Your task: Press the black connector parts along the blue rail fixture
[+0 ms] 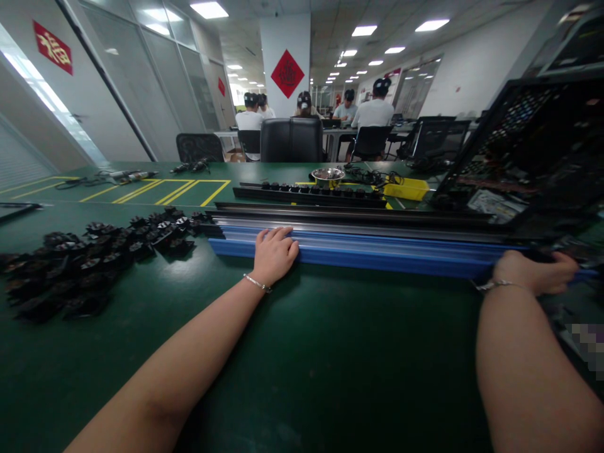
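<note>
A long blue metal profile (377, 259) lies across the green table in front of me. My left hand (277, 253) is closed over it left of its middle, with fingers bent across its upper edge. At the profile's right end, my right hand (533, 272) has its fingers curled around something dark that I cannot make out. Part of that hand's grip is hidden and slightly blurred. Directly behind the blue profile run long black profiles (349, 217), parallel to it.
Many small black parts (94, 258) are heaped on the left. Farther back are a row of black pieces on a rail (311, 194), a metal bowl (327, 175), a yellow tray (406, 188) and cables. A black mesh frame (533, 138) rises at right. People sit beyond the table.
</note>
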The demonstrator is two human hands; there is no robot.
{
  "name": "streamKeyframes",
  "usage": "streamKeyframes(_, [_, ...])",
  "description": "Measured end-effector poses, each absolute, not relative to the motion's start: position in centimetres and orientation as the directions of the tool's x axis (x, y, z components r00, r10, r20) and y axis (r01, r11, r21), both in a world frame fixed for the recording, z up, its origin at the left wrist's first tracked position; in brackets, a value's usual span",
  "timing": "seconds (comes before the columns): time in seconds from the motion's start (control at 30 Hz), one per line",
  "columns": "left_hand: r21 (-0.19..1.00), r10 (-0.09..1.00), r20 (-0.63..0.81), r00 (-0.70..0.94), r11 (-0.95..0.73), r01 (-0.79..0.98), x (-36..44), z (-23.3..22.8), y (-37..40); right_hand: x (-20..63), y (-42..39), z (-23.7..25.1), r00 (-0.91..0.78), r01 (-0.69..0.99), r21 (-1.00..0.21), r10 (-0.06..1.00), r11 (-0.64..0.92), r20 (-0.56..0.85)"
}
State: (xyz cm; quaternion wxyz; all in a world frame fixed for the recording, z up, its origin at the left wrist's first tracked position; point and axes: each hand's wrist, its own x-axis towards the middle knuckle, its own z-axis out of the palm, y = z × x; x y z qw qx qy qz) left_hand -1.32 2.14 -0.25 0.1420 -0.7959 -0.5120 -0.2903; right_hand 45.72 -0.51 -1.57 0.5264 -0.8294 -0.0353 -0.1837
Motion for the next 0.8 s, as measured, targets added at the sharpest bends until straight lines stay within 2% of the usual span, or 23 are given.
streamKeyframes(0.17, [0.088,0.737,0.607,0.297,-0.434,0.897,-1.3,-0.2,2.1,43.7,-0.9,-0.4,0.941,0.219,-0.877,-0.146,-0.428,0.306])
streamKeyframes(0.4, [0.091,0.742,0.601,0.297,-0.432,0.897,-1.2,-0.1,2.1,43.1,-0.8,-0.3,0.959,0.188,-0.865,-0.105,-0.465,0.264])
streamKeyframes(0.8, [0.092,0.746,0.593,0.304,-0.437,0.895,-1.2,-0.1,2.1,42.0,-1.0,-0.5,0.943,0.228,-0.833,-0.098,-0.504,0.318])
